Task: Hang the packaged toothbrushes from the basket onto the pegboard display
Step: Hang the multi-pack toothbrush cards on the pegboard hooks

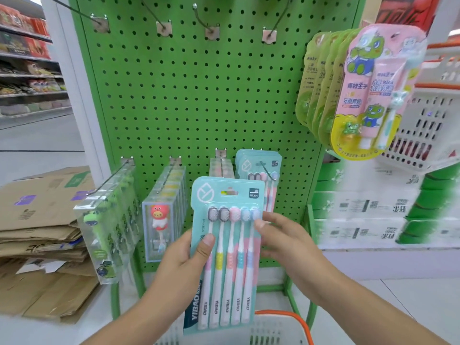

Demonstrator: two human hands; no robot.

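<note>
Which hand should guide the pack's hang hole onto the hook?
Likely right. The right hand grips the pack near its top, on the side of the hook; the left hand holds lower.

Head-worn camera looks forward and down, close to the pegboard (199,95).

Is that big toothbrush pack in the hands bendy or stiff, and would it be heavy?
The toothbrush pack is probably fairly stiff: it stands flat though the left hand and right hand hold only its edges. Likely light, just card, plastic and five brushes. Its glossy front may be slippery.
</note>
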